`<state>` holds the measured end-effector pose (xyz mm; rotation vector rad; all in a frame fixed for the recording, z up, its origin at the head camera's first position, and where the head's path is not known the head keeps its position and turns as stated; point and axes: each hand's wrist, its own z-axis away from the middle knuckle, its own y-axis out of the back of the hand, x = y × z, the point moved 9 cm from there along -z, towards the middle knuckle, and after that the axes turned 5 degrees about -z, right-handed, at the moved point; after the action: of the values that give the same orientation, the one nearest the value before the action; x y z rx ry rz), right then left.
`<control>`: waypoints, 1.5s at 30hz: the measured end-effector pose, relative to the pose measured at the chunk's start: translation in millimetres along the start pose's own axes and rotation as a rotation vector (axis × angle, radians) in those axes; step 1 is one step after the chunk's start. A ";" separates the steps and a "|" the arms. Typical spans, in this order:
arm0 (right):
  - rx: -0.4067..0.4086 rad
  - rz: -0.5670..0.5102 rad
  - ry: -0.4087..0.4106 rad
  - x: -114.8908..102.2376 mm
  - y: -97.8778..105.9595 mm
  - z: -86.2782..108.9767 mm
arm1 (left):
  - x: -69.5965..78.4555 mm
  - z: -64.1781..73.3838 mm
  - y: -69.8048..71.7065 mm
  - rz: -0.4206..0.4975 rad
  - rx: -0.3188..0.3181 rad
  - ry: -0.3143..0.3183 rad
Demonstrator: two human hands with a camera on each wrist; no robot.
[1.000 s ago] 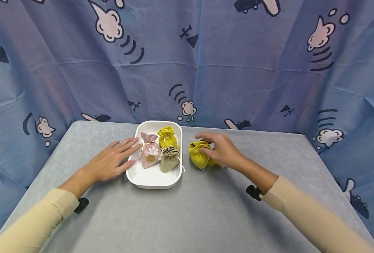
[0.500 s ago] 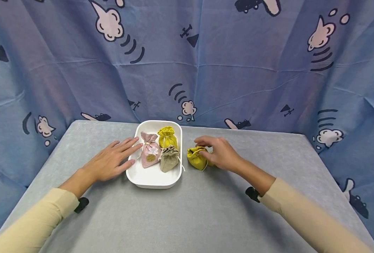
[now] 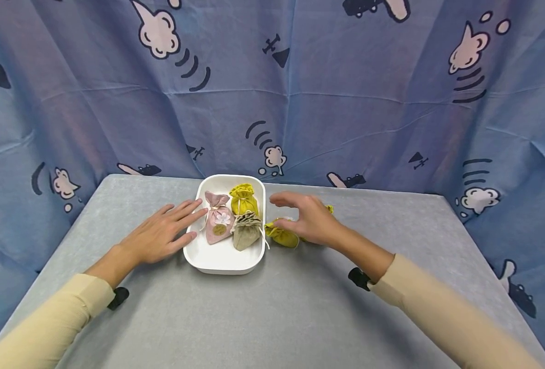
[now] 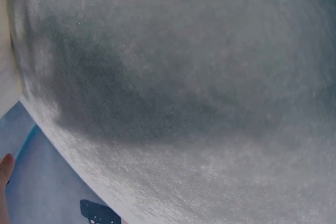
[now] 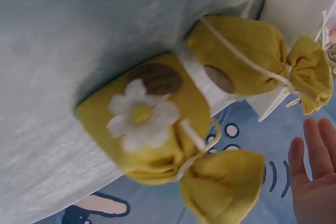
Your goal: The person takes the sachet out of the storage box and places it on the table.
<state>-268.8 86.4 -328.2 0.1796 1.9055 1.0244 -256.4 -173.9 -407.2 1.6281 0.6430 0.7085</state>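
My left hand lies with straight fingers over the left rim of a white tray. The tray holds a pink drawstring pouch with a white flower, a yellow pouch and a grey-beige pouch. Just outside the tray's right wall, another yellow drawstring pouch lies on the table. My right hand hovers over it, thumb and fingers spread apart. Behind that hand is a second loose yellow pouch with a white flower, mostly hidden in the head view.
The grey table ends at a blue patterned curtain at the back. In the left wrist view, mainly the tabletop in shadow shows, with a sleeve at the left edge.
My right hand has shifted left with the nearer yellow pouch, brought it beside the tray, and loosened its fingers from it. The left hand has stayed put.
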 end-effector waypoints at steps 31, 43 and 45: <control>-0.156 -0.081 -0.051 -12.1 -57.7 -32.5 | 0.1 -1.2 -0.3 -0.002 0.010 -0.005; -0.174 -0.059 -0.071 -14.7 -67.8 -39.3 | 0.7 -0.6 0.8 0.006 0.016 -0.005; -0.174 -0.050 -0.070 -14.6 -68.6 -40.0 | 0.4 -0.4 0.6 0.005 0.013 -0.003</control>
<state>-273.2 11.9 -359.0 0.0661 1.7400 1.1295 -256.4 -173.4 -406.6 1.6430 0.6426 0.7070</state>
